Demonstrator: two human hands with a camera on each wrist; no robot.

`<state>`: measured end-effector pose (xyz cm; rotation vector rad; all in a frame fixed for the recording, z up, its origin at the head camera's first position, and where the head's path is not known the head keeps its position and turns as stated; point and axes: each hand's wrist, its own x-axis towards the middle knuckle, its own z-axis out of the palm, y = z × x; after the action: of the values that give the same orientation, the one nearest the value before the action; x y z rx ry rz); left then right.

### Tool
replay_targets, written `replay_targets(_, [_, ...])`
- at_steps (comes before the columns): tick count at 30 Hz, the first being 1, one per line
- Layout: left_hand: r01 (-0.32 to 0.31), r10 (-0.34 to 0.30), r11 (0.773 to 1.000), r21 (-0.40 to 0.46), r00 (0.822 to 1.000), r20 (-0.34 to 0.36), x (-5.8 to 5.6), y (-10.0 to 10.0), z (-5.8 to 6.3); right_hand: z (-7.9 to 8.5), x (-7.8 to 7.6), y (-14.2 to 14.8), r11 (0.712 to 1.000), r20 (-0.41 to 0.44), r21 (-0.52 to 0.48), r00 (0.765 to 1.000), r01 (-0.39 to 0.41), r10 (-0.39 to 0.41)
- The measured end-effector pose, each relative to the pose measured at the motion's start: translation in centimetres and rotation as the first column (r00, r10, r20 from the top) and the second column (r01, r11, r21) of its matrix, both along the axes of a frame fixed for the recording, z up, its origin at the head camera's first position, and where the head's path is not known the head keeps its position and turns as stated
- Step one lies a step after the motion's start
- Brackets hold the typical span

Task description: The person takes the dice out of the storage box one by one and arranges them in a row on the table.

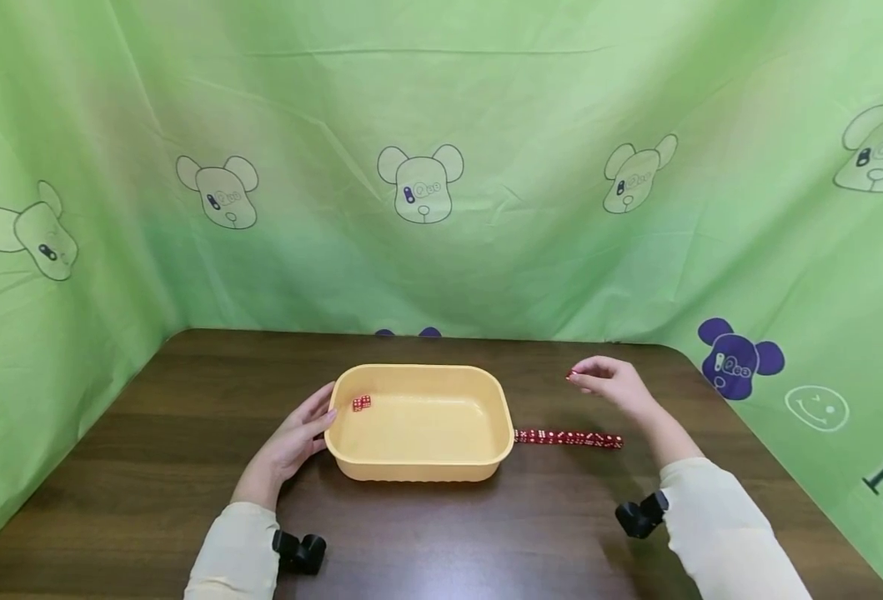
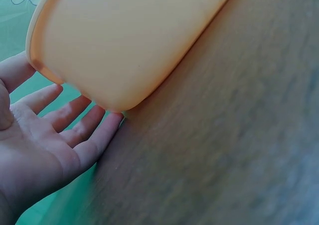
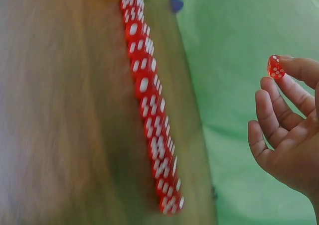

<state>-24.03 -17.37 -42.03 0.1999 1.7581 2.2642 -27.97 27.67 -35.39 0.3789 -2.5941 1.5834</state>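
A pale yellow plastic tub [image 1: 422,472] stands on the table, with two red dice [image 1: 362,403] side by side at its inner left. My left hand [image 1: 294,446] holds the tub's left end, thumb at the rim and fingertips against the outer wall [image 2: 124,46]. Between thumb and forefinger, my right hand [image 1: 614,385] pinches one red die [image 3: 276,67] with white pips, raised above the table right of the tub. Below that hand, a straight row of red dice [image 1: 569,438] runs rightward from the tub's right side.
The dark wooden table [image 1: 148,500] reaches back to a green printed cloth [image 1: 298,275] that hangs behind and along both sides. A black device [image 1: 302,552] sits on the left wrist, and another black device [image 1: 642,515] on the right.
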Motion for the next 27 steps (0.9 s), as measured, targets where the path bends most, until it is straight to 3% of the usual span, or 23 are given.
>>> replay_targets(10, [0.01,-0.01,1.0,-0.002,1.0,0.005,0.1,0.0,0.1,-2.1,2.1,4.1,0.996,0.026,0.042,0.996,0.081,-0.082])
replay_targets(27, [0.007,-0.008,1.0,-0.006,1.0,-0.002,0.1,-0.1,-0.1,-4.3,4.2,8.3,0.983,0.149,0.162,0.983,0.084,-0.109])
